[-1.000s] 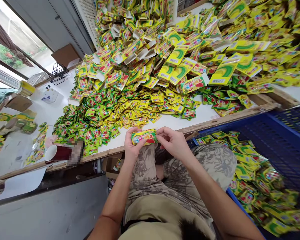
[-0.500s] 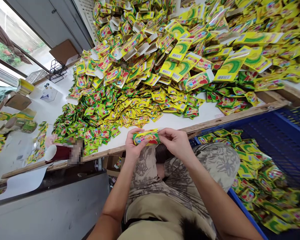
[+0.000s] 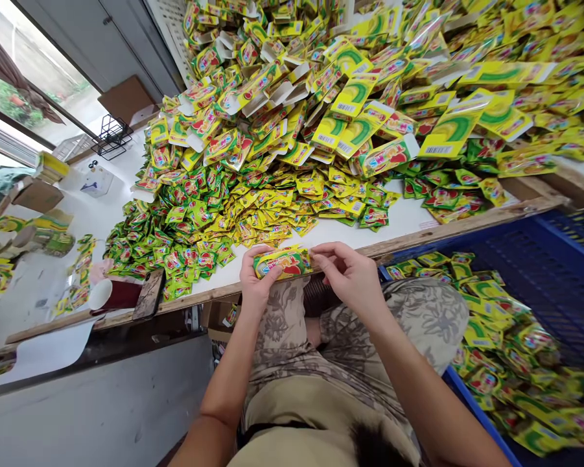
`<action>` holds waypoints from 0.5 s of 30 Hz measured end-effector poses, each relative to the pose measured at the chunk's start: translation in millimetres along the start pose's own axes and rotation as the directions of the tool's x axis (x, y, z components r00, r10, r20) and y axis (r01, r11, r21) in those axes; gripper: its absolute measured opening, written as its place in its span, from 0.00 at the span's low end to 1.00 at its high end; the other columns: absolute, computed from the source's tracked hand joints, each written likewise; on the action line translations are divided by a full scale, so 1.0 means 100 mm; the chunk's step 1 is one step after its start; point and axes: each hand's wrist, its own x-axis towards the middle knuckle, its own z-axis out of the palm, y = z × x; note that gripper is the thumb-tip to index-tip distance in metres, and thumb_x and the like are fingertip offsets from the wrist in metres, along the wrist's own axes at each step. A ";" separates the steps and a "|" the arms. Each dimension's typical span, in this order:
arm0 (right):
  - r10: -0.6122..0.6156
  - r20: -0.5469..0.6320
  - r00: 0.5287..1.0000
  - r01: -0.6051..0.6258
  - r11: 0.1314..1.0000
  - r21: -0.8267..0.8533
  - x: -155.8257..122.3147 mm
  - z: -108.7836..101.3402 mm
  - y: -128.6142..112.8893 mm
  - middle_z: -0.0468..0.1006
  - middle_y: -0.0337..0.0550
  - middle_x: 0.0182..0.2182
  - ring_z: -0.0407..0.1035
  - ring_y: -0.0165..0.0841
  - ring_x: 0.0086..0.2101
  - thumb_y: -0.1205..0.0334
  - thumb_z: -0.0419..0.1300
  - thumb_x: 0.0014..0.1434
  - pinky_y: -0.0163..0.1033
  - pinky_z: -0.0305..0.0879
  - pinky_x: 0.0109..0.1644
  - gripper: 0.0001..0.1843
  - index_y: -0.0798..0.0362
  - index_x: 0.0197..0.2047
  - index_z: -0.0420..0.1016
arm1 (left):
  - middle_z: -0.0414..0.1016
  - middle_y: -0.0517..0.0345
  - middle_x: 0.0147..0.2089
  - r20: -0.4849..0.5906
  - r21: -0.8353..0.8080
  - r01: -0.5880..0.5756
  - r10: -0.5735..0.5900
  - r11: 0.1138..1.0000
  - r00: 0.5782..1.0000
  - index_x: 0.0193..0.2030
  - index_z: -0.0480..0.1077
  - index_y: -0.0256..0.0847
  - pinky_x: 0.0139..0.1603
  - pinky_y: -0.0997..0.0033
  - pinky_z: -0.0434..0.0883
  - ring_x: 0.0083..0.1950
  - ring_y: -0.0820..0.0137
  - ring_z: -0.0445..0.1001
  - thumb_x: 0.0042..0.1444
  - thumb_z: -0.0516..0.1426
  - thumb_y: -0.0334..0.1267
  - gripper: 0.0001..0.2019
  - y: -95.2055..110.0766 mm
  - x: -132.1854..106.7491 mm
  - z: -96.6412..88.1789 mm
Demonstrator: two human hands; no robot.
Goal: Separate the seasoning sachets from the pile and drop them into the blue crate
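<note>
A small yellow-green carton [image 3: 282, 262] with red lettering sits between both hands at the table's front edge. My left hand [image 3: 253, 283] wraps its left end, thumb on top. My right hand [image 3: 346, 275] pinches the carton's right end with its fingertips. Just beyond lies a heap of small green-yellow sachets [image 3: 209, 217] on the white table [image 3: 408, 217]. Behind it rises a pile of flat, unfolded yellow cartons [image 3: 354, 110].
A blue crate [image 3: 554, 272] at my right holds several filled packs [image 3: 496, 350]. A dark phone [image 3: 148, 293] and a white cup [image 3: 98, 295] lie at the front left edge. A black wire rack [image 3: 111, 137] and cardboard boxes stand at the far left.
The carton has shifted slightly up and toward the table edge, and my right fingers have moved along its right end. The view has tilted a little.
</note>
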 end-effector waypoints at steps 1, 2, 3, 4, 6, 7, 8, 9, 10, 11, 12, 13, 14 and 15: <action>-0.008 -0.020 1.000 0.008 1.000 -0.007 -0.02 -0.01 -0.01 0.77 0.39 0.25 0.64 0.26 0.19 0.54 0.58 0.61 0.33 0.61 0.23 0.12 0.53 0.41 0.77 | 0.73 0.54 0.48 -0.009 0.017 -0.008 0.008 1.000 1.000 0.49 0.68 0.43 0.53 0.66 0.71 0.49 0.67 0.74 0.48 0.67 0.39 0.22 0.00 0.00 0.00; -0.018 -0.034 0.999 0.017 1.000 -0.013 -0.05 -0.02 -0.03 0.77 0.39 0.24 0.64 0.26 0.18 0.54 0.58 0.62 0.33 0.60 0.23 0.12 0.52 0.41 0.78 | 0.73 0.54 0.48 -0.014 0.031 -0.016 0.017 0.999 1.000 0.49 0.68 0.43 0.53 0.65 0.71 0.50 0.66 0.74 0.48 0.67 0.40 0.22 0.01 0.00 -0.01; -0.030 -0.042 0.999 0.029 0.999 -0.019 -0.07 -0.02 -0.05 0.77 0.39 0.24 0.63 0.27 0.18 0.54 0.58 0.62 0.33 0.60 0.23 0.12 0.52 0.40 0.78 | 0.73 0.54 0.48 -0.018 0.041 -0.026 0.027 0.999 0.999 0.49 0.68 0.43 0.53 0.65 0.71 0.50 0.66 0.73 0.48 0.67 0.40 0.22 0.01 -0.01 -0.01; -0.043 -0.044 0.998 0.042 0.999 -0.022 -0.09 -0.02 -0.07 0.77 0.39 0.24 0.64 0.27 0.18 0.53 0.59 0.61 0.34 0.60 0.23 0.12 0.52 0.39 0.78 | 0.73 0.54 0.49 -0.021 0.048 -0.037 0.038 0.998 0.999 0.49 0.68 0.43 0.54 0.66 0.71 0.50 0.67 0.73 0.48 0.67 0.40 0.22 0.02 -0.01 -0.01; -0.054 -0.033 0.998 0.053 0.998 -0.025 -0.13 0.00 -0.09 0.78 0.41 0.26 0.64 0.27 0.19 0.54 0.59 0.61 0.34 0.61 0.23 0.12 0.52 0.39 0.79 | 0.73 0.54 0.49 -0.018 0.059 -0.060 0.061 0.996 0.998 0.50 0.68 0.43 0.54 0.66 0.71 0.50 0.67 0.73 0.49 0.67 0.39 0.22 0.05 -0.03 0.00; -0.049 -0.020 0.999 0.048 0.999 -0.022 -0.14 0.01 -0.10 0.79 0.42 0.28 0.65 0.27 0.20 0.54 0.58 0.61 0.33 0.62 0.22 0.12 0.52 0.40 0.79 | 0.73 0.54 0.49 -0.013 0.068 -0.070 0.071 0.995 0.997 0.50 0.68 0.43 0.54 0.66 0.71 0.50 0.67 0.73 0.49 0.67 0.39 0.22 0.06 -0.04 0.01; -0.037 0.000 0.999 0.037 0.999 -0.014 -0.15 0.03 -0.10 0.80 0.43 0.30 0.65 0.27 0.20 0.54 0.58 0.61 0.33 0.62 0.22 0.13 0.52 0.41 0.79 | 0.73 0.54 0.50 -0.007 0.078 -0.079 0.079 0.994 0.997 0.50 0.68 0.43 0.53 0.66 0.72 0.50 0.67 0.73 0.49 0.67 0.39 0.21 0.08 -0.06 0.01; -0.020 0.020 1.000 0.020 1.000 0.000 -0.15 0.04 -0.10 0.81 0.44 0.32 0.66 0.27 0.20 0.54 0.58 0.61 0.33 0.62 0.22 0.14 0.53 0.43 0.79 | 0.72 0.53 0.50 0.001 0.087 -0.084 0.084 0.993 0.996 0.50 0.68 0.43 0.53 0.66 0.72 0.50 0.66 0.74 0.49 0.66 0.39 0.21 0.09 -0.07 0.01; -0.004 0.033 0.999 0.004 1.000 0.017 -0.16 0.05 -0.09 0.82 0.45 0.34 0.66 0.26 0.19 0.54 0.58 0.61 0.34 0.63 0.22 0.14 0.53 0.44 0.79 | 0.72 0.53 0.50 0.008 0.096 -0.087 0.087 0.992 0.996 0.50 0.68 0.43 0.52 0.65 0.72 0.50 0.66 0.74 0.50 0.66 0.40 0.21 0.10 -0.08 0.01; 0.009 0.038 0.999 -0.011 0.999 0.032 -0.16 0.06 -0.09 0.82 0.46 0.37 0.66 0.26 0.19 0.54 0.59 0.61 0.34 0.64 0.22 0.15 0.53 0.46 0.78 | 0.72 0.52 0.50 0.013 0.105 -0.088 0.088 0.991 0.996 0.50 0.68 0.43 0.52 0.64 0.73 0.50 0.65 0.74 0.50 0.66 0.40 0.21 0.10 -0.09 0.01; 0.021 0.039 0.999 -0.022 0.999 0.046 -0.16 0.06 -0.08 0.82 0.47 0.38 0.65 0.26 0.19 0.53 0.59 0.60 0.34 0.64 0.21 0.16 0.53 0.46 0.78 | 0.72 0.52 0.51 0.018 0.116 -0.090 0.089 0.989 0.996 0.50 0.68 0.43 0.53 0.64 0.73 0.51 0.65 0.74 0.50 0.66 0.40 0.21 0.11 -0.10 0.01; 0.033 0.044 0.998 -0.036 0.997 0.064 -0.15 0.07 -0.08 0.82 0.47 0.39 0.65 0.25 0.18 0.53 0.59 0.60 0.34 0.64 0.21 0.16 0.53 0.47 0.78 | 0.72 0.52 0.51 0.021 0.126 -0.092 0.090 0.988 0.996 0.50 0.68 0.43 0.53 0.63 0.72 0.51 0.65 0.73 0.50 0.66 0.40 0.21 0.11 -0.10 0.01; 0.052 0.060 0.997 -0.058 0.994 0.091 -0.15 0.06 -0.08 0.82 0.47 0.39 0.65 0.25 0.18 0.53 0.59 0.59 0.33 0.63 0.20 0.17 0.53 0.46 0.78 | 0.72 0.52 0.51 0.025 0.132 -0.094 0.092 0.987 0.995 0.51 0.68 0.43 0.53 0.63 0.72 0.51 0.65 0.73 0.50 0.66 0.40 0.22 0.12 -0.11 0.01; 0.081 0.089 0.993 -0.093 0.987 0.130 -0.14 0.06 -0.09 0.81 0.47 0.38 0.64 0.25 0.17 0.52 0.60 0.58 0.33 0.63 0.19 0.17 0.54 0.46 0.77 | 0.72 0.52 0.51 0.027 0.134 -0.096 0.094 0.986 0.995 0.51 0.68 0.43 0.53 0.63 0.72 0.52 0.65 0.73 0.50 0.66 0.40 0.22 0.12 -0.11 0.01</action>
